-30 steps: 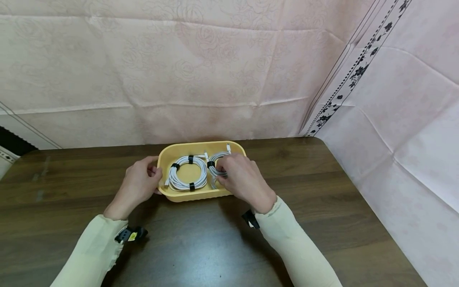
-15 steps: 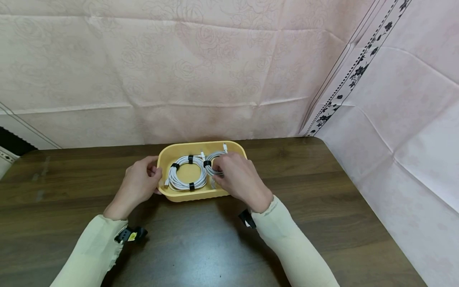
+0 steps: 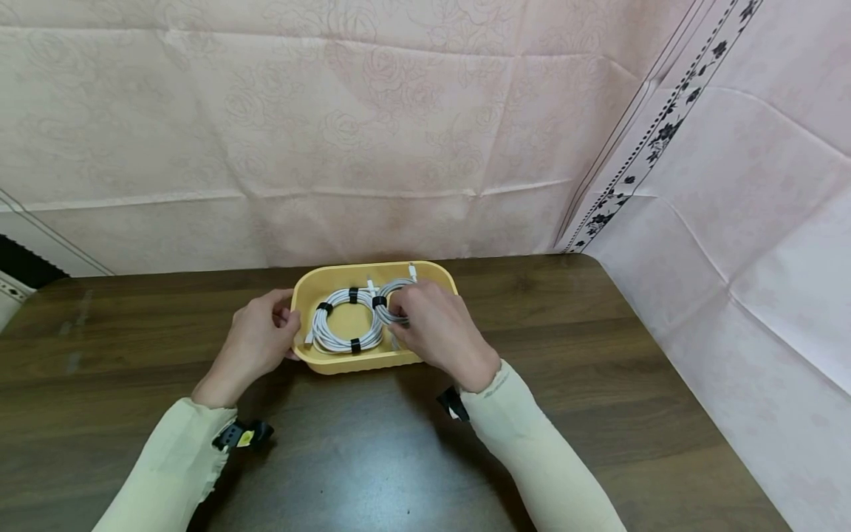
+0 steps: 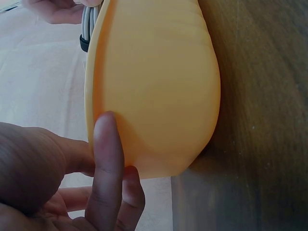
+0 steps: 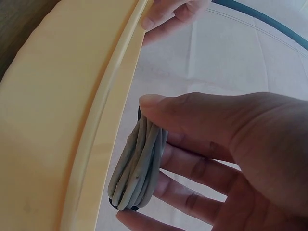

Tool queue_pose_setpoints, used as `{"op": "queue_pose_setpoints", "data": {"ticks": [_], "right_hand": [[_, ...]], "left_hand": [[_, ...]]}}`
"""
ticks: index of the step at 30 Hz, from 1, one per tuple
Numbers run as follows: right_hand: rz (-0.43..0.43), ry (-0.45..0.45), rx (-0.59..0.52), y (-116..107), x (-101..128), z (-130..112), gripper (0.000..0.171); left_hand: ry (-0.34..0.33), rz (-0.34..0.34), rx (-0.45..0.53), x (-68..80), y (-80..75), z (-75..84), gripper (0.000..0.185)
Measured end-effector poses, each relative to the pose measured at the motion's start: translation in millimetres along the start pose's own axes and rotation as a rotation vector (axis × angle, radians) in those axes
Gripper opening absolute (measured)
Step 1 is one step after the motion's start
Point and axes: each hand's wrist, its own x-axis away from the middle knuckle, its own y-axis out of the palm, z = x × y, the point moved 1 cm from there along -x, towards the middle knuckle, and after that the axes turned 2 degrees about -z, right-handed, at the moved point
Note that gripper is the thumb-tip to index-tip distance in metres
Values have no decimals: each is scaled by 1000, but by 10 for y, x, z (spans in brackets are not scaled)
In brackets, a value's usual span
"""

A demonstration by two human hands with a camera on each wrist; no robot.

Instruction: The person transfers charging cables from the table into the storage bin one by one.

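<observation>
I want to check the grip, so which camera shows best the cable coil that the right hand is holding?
The right wrist view: the gray cable coil is pinched between thumb and fingers of the right hand, strands plain. In the head view the hand hides most of the coil. The left wrist view shows only a sliver behind the yellow tray.

We see wide bare worktop [image 3: 631, 384] to the right of the yellow tray [image 3: 307, 290] and also to the left of it, so a hand can pass there freely. Between our two sleeves, in front of the tray, the wood is open too. Behind the tray the pink cloth backdrop [image 3: 372, 148] stands close and leaves only a narrow strip. Inside the tray, the tied white cable coil [image 3: 347, 322] fills the left half, and our right hand [image 3: 435, 325] with the second cable bundle [image 3: 394, 301] in its grip covers the right half. Our left hand [image 3: 255, 340] blocks the tray's left end.
</observation>
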Motion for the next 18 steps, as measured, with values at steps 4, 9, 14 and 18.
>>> {"op": "queue_pose_setpoints", "data": {"ticks": [4,9,14,18], "right_hand": [[6,-17,10,6,-11,-12,24],[19,-32,16,13,-29,-25,23],[18,-38,9,33,-55,-34,26],[6,-21,-1,41,-61,-46,26]], "left_hand": [[-1,-3,7,1,2,1,49],[4,-3,10,-2,2,1,49],[0,0,2,-4,-2,0,48],[-3,0,0,-7,-2,0,48]]}}
